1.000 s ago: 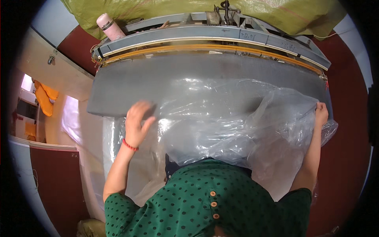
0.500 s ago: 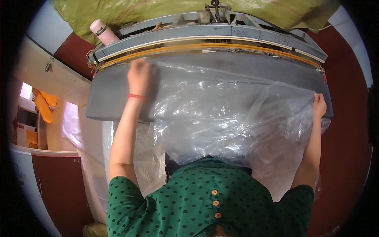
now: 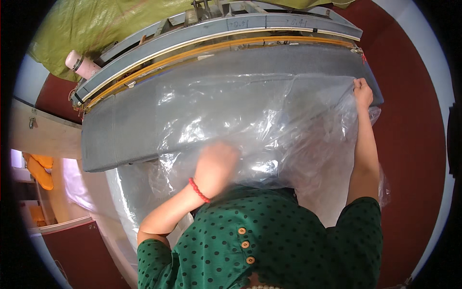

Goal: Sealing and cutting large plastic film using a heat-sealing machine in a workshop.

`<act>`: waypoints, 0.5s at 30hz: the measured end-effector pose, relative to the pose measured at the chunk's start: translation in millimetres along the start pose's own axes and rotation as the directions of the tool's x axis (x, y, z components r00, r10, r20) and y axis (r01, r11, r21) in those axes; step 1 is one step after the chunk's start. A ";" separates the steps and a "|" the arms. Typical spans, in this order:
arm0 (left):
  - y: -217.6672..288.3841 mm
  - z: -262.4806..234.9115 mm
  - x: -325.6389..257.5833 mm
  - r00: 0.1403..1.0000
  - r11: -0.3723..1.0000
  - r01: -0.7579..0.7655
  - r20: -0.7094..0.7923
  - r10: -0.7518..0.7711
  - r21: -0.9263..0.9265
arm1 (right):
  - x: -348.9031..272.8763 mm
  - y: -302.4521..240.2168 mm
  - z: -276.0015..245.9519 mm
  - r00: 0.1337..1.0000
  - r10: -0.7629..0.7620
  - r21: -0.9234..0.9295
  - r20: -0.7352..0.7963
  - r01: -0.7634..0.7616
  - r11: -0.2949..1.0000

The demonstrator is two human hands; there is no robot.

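Note:
A sheet of clear plastic film (image 3: 231,106) lies over the grey padded work surface (image 3: 120,130) and hangs down its near edge toward my body. At the right, my right hand (image 3: 363,92) pinches the far corner of the film. My left hand (image 3: 219,164), with a red beaded bracelet on the wrist, is over the near, crumpled part of the film, close to my waist. Motion smears its fingers, so I cannot see whether it grips anything.
Along the far side runs a grey metal frame (image 3: 226,25) with orange strips (image 3: 202,50). A pink bottle (image 3: 83,65) leans at its left end. Green-yellow sheeting (image 3: 96,29) lies behind. A cabinet with an open door (image 3: 48,127) stands at the left.
My left hand has left the film's far left edge and come down toward my body. My right hand keeps its pinch on the corner. The view has turned, so the surface appears tilted.

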State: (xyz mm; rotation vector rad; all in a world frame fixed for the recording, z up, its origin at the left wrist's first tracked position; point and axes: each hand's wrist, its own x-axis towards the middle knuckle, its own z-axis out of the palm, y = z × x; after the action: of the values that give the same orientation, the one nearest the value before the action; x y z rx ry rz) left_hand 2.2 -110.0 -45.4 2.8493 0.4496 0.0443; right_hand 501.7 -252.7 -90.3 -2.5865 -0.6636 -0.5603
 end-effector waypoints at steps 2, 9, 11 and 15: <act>-10.8 -6.7 -1.3 0.980 0.998 -0.061 -0.194 0.054 -0.032 | 0.7 -0.5 0.4 1.000 -0.010 0.005 -0.007 0.010 1.000; -95.9 -67.4 -42.0 0.826 -0.496 -0.535 -0.301 -0.477 -0.683 | -1.4 0.7 -2.8 1.000 -0.018 0.006 -0.017 0.018 1.000; -99.6 -76.6 -56.1 0.759 -0.469 -0.630 -0.362 -0.541 -0.619 | -0.3 0.9 -0.9 1.000 -0.013 0.012 -0.015 0.013 1.000; -83.6 -46.5 -80.5 0.714 -0.039 -0.559 -0.457 -0.531 -0.828 | -1.0 0.5 -2.8 1.000 -0.018 0.021 -0.009 0.018 1.000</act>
State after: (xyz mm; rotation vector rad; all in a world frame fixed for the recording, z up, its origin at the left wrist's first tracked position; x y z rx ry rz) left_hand -102.7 -46.4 -20.9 1.0452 0.2554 1.0872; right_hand 500.4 -254.8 -88.5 -2.5599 -0.6868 -0.5665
